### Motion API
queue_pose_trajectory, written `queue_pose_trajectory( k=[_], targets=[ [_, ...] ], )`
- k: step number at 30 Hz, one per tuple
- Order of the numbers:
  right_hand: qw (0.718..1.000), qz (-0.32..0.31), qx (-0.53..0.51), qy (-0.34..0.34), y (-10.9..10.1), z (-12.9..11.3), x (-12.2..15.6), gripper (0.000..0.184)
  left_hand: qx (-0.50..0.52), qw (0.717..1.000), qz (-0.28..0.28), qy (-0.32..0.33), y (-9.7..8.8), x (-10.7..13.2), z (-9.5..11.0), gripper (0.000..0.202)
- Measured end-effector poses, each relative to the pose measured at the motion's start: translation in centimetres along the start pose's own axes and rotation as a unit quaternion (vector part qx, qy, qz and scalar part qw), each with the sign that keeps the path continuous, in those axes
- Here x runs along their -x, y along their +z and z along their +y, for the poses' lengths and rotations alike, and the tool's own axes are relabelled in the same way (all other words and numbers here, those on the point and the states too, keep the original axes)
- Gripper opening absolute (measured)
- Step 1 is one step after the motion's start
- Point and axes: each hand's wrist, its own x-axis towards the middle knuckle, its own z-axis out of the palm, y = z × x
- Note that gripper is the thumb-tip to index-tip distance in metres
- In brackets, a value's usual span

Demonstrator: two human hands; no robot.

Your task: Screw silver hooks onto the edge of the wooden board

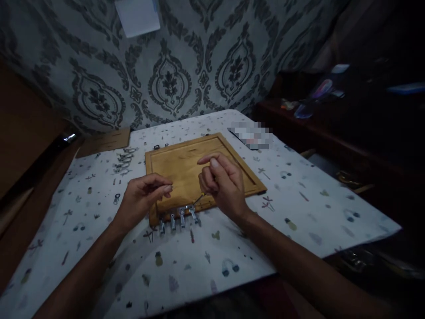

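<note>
A framed wooden panel (186,166), like a cabinet door, lies flat on the table. Several metal hinges (182,219) stand in a row along its near edge, their arms sticking out over the tablecloth. Above the panel's left part, my left hand (142,195) pinches a tiny metal piece at the fingertips, too small to name surely. My right hand (224,184) is closed around a screwdriver, its handle mostly hidden in the fist. The thin screwdriver shaft (198,199) points down and left toward the rightmost hinge.
More metal hinges (124,160) lie in a pile left of the panel. A cardboard piece (106,141) is at the table's back left, and a flat blurred packet (250,136) at the back right. The patterned tablecloth (299,212) ends near an open drawer (335,170) on the right.
</note>
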Motion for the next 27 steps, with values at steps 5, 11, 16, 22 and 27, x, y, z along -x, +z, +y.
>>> queue_pose_trajectory(
  k=[5, 11, 16, 22, 27],
  targets=[
    [1.000, -0.008, 0.013, -0.003, 0.1, 0.0, 0.3, 0.018, -0.039, 0.999, -0.016, 0.018, 0.7, 0.6, -1.2, 0.015],
    [1.000, -0.011, 0.024, -0.005, 0.1, 0.0, 0.5, 0.017, -0.121, 0.990, -0.058, 0.032, 1.2, 0.9, -2.2, 0.013],
    [0.999, -0.007, 0.032, -0.010, 0.1, -0.2, 0.5, 0.016, -0.142, 0.987, -0.073, 0.031, 1.5, 0.9, -1.8, 0.011],
    [0.999, -0.011, 0.031, -0.012, 0.0, -0.2, 0.5, 0.017, -0.148, 0.980, -0.119, 0.060, 2.3, 0.3, -1.3, 0.008],
    [0.999, -0.019, 0.034, -0.020, 0.0, -0.3, 0.6, 0.017, -0.160, 0.977, -0.136, 0.047, 3.0, -0.1, -1.6, 0.008]
  ],
)
